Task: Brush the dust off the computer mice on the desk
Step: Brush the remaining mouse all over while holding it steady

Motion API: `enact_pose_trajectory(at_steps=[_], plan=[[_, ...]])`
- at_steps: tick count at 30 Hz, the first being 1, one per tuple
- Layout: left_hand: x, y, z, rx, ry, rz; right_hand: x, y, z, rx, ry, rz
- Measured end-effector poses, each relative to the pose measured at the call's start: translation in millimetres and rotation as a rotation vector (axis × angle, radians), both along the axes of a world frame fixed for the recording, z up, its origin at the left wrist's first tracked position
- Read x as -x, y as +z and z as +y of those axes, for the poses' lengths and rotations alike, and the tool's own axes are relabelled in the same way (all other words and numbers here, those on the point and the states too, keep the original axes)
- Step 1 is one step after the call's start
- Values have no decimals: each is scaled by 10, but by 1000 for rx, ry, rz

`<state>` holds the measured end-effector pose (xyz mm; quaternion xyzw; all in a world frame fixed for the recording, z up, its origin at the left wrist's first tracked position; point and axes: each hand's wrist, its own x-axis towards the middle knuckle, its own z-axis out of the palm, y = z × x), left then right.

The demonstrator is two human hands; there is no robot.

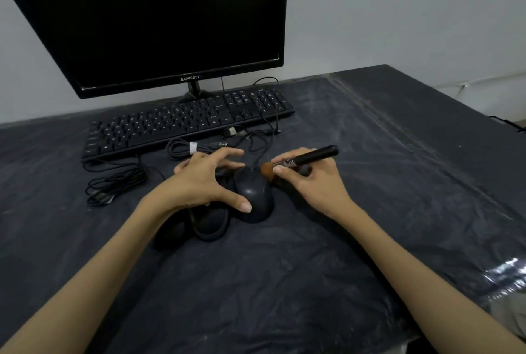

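— How far along?

— Mid-brushing, I'd judge: the right hand (313, 180) pinches the brush (299, 160), bristles on the front of the right-most mouse (254, 197). The left hand (205, 180), fingers spread, steadies it. The neighbouring mouse (212, 222) looks still to do (another is hidden).

— Room?

— Cables (113, 183) and keyboard (185, 123) crowd behind; the table (398, 183) lies open rightward.

Glossy plastic mouse (254, 197) (crinkled dusty plastic sheet (284, 282) beneath)
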<state>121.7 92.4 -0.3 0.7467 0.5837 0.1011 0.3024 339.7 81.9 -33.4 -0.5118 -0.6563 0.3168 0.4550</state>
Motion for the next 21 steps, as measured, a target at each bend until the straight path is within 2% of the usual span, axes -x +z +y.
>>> enact_pose_trajectory(at_steps=[2, 4, 6, 10, 13, 15, 18, 21], plan=[[-2, 5, -3, -5, 3, 2, 7, -1, -34, -14, -18, 22], [-8, 13, -15, -14, 1, 1, 31, -1, -76, 16, 79, 85], [-12, 19, -28, -41, -9, -3, 64, -2, -93, 59, 146, 70], [1, 23, -64, -113, -12, -54, 9, 35, 42, -8, -71, -75], [-6, 24, -105, -180, 0, -84, -35, 111, 51, -10, -135, 91], [-6, 21, -129, -218, 7, -88, 4, 144, -28, -8, -35, 152], [-3, 17, -162, -259, 11, -94, 150, 138, -165, 3, 183, 38], [-21, 27, -198, -280, 37, -133, 164, 133, -51, -93, 2, -89]])
